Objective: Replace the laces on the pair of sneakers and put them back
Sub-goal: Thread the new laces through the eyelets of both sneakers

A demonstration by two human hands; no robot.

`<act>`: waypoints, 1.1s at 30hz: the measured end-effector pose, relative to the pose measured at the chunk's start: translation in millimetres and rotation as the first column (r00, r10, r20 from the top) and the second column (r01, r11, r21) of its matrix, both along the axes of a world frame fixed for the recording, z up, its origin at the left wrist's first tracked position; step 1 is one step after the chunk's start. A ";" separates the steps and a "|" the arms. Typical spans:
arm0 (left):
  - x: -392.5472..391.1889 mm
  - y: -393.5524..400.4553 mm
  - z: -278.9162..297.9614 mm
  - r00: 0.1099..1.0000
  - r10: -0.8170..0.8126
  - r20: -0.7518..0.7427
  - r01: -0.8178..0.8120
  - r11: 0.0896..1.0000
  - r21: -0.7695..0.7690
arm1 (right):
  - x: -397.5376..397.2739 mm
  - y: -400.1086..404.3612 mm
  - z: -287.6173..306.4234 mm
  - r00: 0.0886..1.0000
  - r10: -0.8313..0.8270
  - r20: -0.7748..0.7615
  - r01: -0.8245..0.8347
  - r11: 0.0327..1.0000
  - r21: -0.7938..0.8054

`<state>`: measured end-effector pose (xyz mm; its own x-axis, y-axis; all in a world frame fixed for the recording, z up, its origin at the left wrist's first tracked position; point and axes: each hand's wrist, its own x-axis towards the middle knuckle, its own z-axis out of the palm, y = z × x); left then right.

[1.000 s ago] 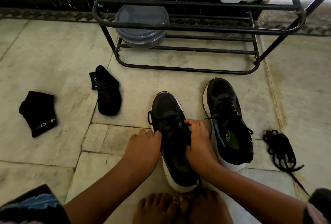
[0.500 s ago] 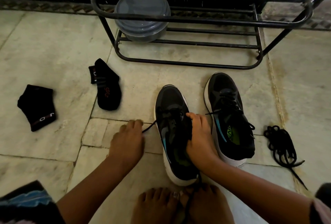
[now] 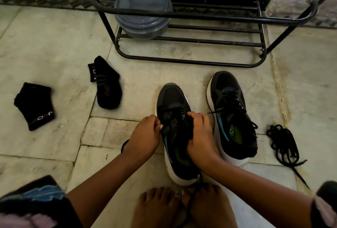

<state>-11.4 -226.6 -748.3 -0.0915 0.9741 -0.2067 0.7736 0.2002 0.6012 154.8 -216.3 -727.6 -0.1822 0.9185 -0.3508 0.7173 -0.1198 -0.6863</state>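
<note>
Both hands, left hand [image 3: 145, 134] and right hand [image 3: 200, 136], pinch the near sneaker's [image 3: 173, 100] lace [image 3: 170, 120]; labels unreadable.

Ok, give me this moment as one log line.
left hand: pinching lace | right hand: gripping near sneaker | far sneaker: laced | loose laces: on floor

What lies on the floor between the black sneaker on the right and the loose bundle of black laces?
Nothing: the head view shows only bare pale stone floor between the black right sneaker and the bundle of black laces.
</note>
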 end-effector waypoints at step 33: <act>-97.4 6.9 -4.5 0.825 0.119 -0.552 -0.330 0.894 -0.302 | 2.0 -0.3 -4.6 1.000 -0.008 0.007 0.008 1.000 0.017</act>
